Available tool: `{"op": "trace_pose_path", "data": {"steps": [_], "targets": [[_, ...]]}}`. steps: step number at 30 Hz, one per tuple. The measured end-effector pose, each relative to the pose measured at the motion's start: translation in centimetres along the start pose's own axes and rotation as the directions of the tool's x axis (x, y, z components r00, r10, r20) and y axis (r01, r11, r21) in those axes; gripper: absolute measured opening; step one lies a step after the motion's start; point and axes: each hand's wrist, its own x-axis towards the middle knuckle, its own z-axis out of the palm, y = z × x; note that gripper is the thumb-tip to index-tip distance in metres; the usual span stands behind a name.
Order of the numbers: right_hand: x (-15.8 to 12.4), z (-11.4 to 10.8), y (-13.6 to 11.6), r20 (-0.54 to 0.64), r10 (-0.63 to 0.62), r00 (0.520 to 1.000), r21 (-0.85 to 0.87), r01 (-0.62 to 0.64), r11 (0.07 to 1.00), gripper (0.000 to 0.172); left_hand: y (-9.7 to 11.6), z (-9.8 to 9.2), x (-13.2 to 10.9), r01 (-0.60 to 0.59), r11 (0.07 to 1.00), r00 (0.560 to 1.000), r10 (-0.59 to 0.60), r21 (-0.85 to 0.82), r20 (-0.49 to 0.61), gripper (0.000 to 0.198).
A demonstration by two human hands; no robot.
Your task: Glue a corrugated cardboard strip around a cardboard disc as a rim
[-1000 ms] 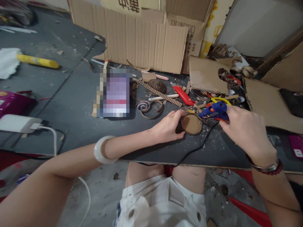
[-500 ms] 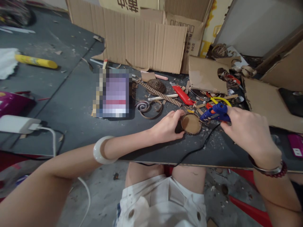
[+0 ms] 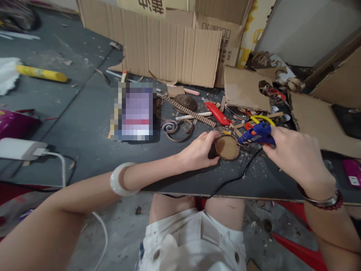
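My left hand [image 3: 201, 149] is closed around the side of a small round cardboard piece [image 3: 227, 147], tan on its face with a dark ridged rim. In my right hand [image 3: 299, 156] is a blue hot glue gun [image 3: 257, 134], gripped by its handle, which the fingers largely hide. The gun's nozzle points left and lies at the right rim of the round piece; whether it touches is too small to tell. A black cord [image 3: 235, 177] runs across the table edge below the gun.
Beyond my hands lie a red utility knife [image 3: 217, 113], a corrugated strip [image 3: 188, 110], curled paper coils [image 3: 170, 127], a ridged brown dome [image 3: 185, 103] and scraps. A blurred-out screen [image 3: 137, 111] stands left. Cardboard sheets [image 3: 172, 49] rise behind. A white charger [image 3: 21, 148] sits far left.
Both hands, the round piece and the glue gun hold nearly the same positions. The view has shifted very slightly.
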Motion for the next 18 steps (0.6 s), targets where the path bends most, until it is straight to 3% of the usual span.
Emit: {"op": "trace_pose_path", "data": {"steps": [6, 11, 18], "targets": [[0.18, 0.25, -0.16, -0.056, -0.001, 0.998, 0.038, 0.003, 0.999, 0.026, -0.06, 0.0, 0.04, 0.009, 1.0, 1.0, -0.009, 0.001, 0.006, 0.054], [0.3, 0.12, 0.07, -0.001, 0.005, 1.0, 0.004, -0.005, 1.0, 0.02, 0.01, -0.04, 0.01, 0.014, 1.0, 1.0, -0.013, -0.004, 0.011, 0.053], [0.56, 0.35, -0.09, -0.036, 0.017, 0.999, 0.039, -0.015, 0.999, 0.024, -0.02, -0.01, -0.08, 0.018, 1.0, 1.0, -0.018, -0.017, 0.01, 0.055]]}}
